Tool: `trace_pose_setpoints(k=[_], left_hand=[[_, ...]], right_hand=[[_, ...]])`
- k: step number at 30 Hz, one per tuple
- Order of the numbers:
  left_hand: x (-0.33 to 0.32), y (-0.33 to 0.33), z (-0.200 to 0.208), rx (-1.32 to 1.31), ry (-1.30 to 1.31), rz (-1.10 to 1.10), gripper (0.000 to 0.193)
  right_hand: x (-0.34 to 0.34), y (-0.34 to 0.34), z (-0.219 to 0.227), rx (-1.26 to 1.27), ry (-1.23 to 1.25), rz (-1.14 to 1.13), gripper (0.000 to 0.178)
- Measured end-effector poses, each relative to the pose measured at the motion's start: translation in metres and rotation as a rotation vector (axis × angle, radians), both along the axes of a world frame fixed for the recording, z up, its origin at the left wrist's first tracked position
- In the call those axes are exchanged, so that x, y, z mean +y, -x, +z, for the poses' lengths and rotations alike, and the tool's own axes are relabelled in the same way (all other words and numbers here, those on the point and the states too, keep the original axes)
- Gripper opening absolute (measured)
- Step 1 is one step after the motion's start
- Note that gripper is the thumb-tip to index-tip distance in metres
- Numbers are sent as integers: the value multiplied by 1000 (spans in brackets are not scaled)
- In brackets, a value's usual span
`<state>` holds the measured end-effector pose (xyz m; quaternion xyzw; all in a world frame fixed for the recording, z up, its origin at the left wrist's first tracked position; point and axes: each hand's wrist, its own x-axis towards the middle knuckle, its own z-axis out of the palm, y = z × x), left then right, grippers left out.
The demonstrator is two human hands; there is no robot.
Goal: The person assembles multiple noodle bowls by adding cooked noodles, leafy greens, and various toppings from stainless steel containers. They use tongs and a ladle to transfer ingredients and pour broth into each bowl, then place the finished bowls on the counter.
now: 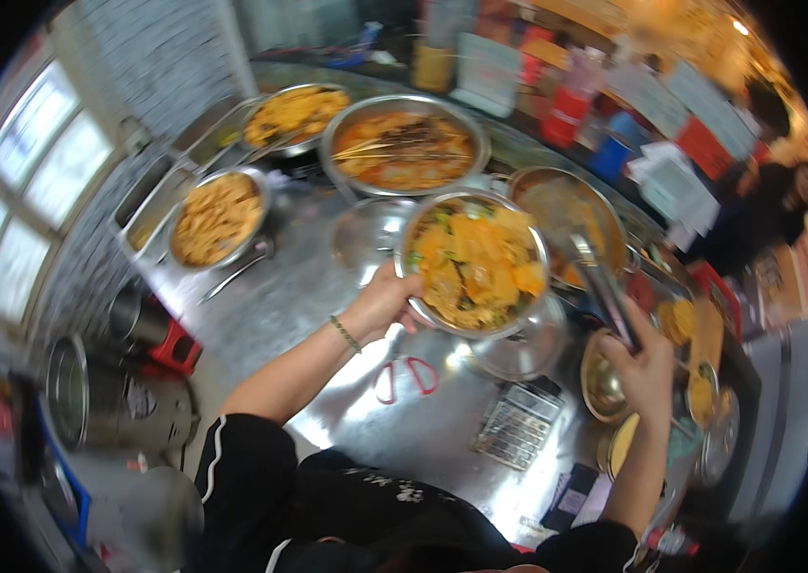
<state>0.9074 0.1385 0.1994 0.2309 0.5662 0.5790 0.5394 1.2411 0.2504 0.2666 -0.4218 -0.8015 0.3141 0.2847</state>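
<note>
My left hand (388, 304) grips the near-left edge of a round metal bowl (476, 333), fingers closed on its rim. Orange-yellow food pieces (480, 253) and some green leaves fill it. In my right hand (645, 368) is a pair of metal tongs (602, 286), their tips blurred near a wide metal pan (530, 181) with brownish-orange contents. Behind my bowl stands a large metal basin (484, 153) of reddish broth with several skewers. A metal lid-like disc (528, 358) lies partly under the bowl.
Red-handled scissors (421, 376) and a calculator (519, 425) lie on the steel table (280, 315). Farther left stand a bowl of tan pieces (218, 220) and a spoon (232, 274). Small bowls (604, 377) crowd the right side. A person (766, 205) is beyond the counter.
</note>
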Motion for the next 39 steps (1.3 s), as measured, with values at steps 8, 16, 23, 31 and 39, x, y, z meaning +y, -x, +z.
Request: trace_pose_setpoints(k=[8,16,23,31,39], left_hand=[[-184,74,-11,-37,65,36,34],[-325,161,-42,-40,233,149,37],[-383,183,-54,60,247,302,38],[-372,161,-30,62,167,75,42],[-313,7,-7,127,-33,-347,32]], right_hand=[[-68,194,32,54,77,395,57],[-100,468,-73,-116,107,578,45],[-165,581,-88,-122,416,508,60],[-191,334,-47,155,414,397,38],[-518,-127,-195,488,721,-1005,27]])
